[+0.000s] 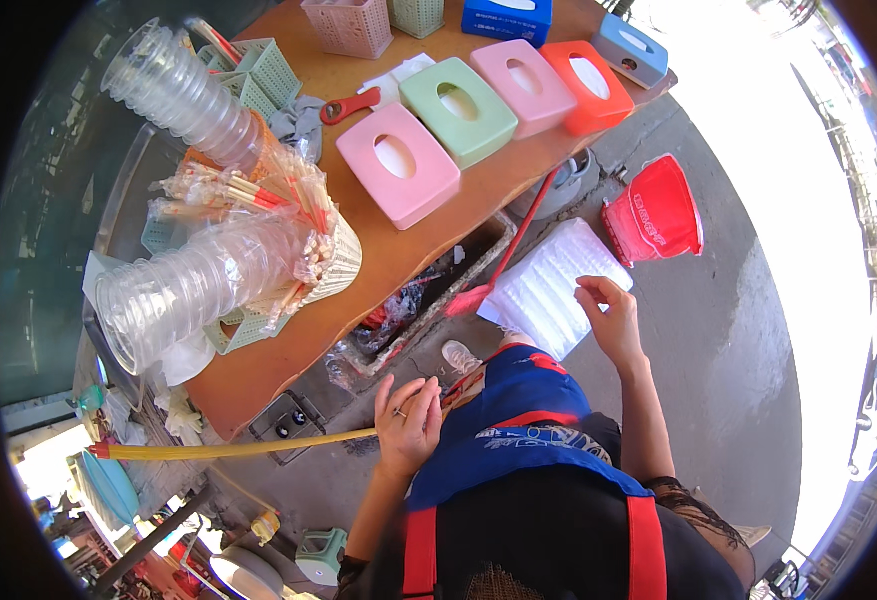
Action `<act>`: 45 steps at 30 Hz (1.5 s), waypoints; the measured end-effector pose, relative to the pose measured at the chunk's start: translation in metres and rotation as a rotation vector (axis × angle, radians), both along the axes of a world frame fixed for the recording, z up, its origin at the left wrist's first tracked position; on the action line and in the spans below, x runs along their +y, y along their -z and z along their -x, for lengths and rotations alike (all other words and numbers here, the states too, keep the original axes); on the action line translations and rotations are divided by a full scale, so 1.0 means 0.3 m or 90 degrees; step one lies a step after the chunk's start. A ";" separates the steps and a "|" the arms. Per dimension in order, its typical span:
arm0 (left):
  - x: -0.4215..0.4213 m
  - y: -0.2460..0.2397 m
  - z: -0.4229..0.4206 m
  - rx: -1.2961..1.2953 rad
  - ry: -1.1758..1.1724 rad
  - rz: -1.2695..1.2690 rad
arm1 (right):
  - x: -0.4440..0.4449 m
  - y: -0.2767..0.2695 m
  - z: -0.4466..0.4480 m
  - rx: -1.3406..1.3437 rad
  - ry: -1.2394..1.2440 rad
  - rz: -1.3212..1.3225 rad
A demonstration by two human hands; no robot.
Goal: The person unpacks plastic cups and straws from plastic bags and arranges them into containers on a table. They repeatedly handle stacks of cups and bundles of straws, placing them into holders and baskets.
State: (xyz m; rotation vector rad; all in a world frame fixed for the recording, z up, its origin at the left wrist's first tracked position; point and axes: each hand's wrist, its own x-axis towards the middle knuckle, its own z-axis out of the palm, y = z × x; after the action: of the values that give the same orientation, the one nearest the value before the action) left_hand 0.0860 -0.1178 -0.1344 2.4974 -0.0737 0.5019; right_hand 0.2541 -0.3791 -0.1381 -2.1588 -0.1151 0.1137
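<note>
My left hand [408, 427] is held low before the apron, its fingers loosely bent and a ring on one finger. Nothing shows in it, and a yellow hose or pole [243, 448] runs to its wrist from the left. My right hand [609, 315] hovers, fingers curled and nothing visible between them. Below it, a white translucent plastic packet [551, 289] appears beyond my knee. A blue apron [528, 390] with red trim covers my lap. Tissue boxes in pink [401, 165], green [459, 112] and red [590, 88] line the brown table [386, 262].
On the table's left stand stacked clear plastic cups [198, 277] and wrapped chopsticks in a woven basket [341, 259]. A red bottle opener [350, 106] lies behind the tissue boxes. Floor items include a red bucket [656, 214], a red-handled broom [517, 240] and a trough with rubbish [423, 300].
</note>
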 end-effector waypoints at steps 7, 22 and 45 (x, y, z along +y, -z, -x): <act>-0.023 -0.010 -0.071 -0.027 0.007 0.003 | -0.049 -0.018 -0.049 -0.075 0.005 0.015; -0.215 0.023 -0.463 -0.096 -0.074 0.000 | -0.233 -0.096 -0.415 -0.111 -0.085 -0.032; -0.215 0.235 -0.843 -0.095 -0.202 -0.082 | -0.176 -0.429 -1.185 -0.316 -0.125 -0.188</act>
State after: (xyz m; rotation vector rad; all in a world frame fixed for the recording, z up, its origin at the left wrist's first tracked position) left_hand 0.3388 -0.1824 -0.2049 2.6052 0.2440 0.8385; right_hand 0.6095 -0.4320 -0.0094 -1.8361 -0.5930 -0.3115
